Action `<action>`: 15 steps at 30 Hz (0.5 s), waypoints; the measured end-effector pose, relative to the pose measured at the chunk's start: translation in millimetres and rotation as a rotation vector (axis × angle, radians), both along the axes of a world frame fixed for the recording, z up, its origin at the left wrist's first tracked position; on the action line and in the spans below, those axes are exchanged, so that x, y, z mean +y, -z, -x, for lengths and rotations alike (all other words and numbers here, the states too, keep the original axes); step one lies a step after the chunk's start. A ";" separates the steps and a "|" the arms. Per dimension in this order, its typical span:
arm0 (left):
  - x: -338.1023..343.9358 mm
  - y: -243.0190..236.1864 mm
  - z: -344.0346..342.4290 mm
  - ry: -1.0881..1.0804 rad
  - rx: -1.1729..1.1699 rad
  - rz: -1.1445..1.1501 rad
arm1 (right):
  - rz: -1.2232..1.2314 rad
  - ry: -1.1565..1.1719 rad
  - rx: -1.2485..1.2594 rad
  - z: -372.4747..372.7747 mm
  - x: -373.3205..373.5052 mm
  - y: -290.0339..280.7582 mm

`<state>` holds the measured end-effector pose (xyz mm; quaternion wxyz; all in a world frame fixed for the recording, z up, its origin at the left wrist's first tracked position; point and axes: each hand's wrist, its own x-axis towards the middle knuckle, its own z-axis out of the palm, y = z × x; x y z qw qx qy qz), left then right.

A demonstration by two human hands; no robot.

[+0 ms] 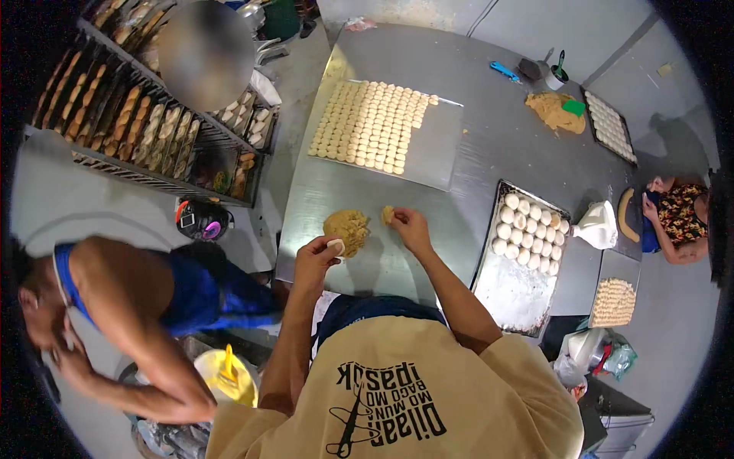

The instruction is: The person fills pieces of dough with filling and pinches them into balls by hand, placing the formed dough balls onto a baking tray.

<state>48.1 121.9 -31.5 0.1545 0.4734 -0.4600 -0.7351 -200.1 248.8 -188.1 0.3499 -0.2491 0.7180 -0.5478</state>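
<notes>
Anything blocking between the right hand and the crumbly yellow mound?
Nothing visible. Only tabletop shows between the mound and the yellow piece held by the right hand. The left hand, holding a pale dough round, is at the mound's near-left side, off that path.

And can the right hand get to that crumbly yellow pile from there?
Probably yes: the crumbly yellow pile lies just left of the right hand, with only bare table beyond the small yellow lump. Its fingers already pinch that lump, though.
</notes>
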 end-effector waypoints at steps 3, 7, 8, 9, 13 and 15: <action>-0.8 4.6 2.5 0.014 0.001 0.001 | -0.401 -0.249 0.194 3.2 -2.2 -20.9; -4.5 3.1 16.7 0.033 -0.007 0.004 | -0.403 -0.211 0.540 -1.8 3.8 -59.2; -5.9 -1.3 23.3 0.046 0.001 0.019 | -0.268 -0.190 0.670 3.2 6.7 -54.9; -7.1 -2.1 24.9 0.054 0.006 0.033 | -0.129 -0.173 0.795 3.8 8.1 -45.7; -16.5 5.7 26.9 0.052 0.018 0.049 | 0.020 -0.256 0.899 -16.6 0.5 0.4; -20.0 16.3 30.2 0.088 -0.005 0.098 | 0.146 -0.375 1.083 -34.6 4.0 11.7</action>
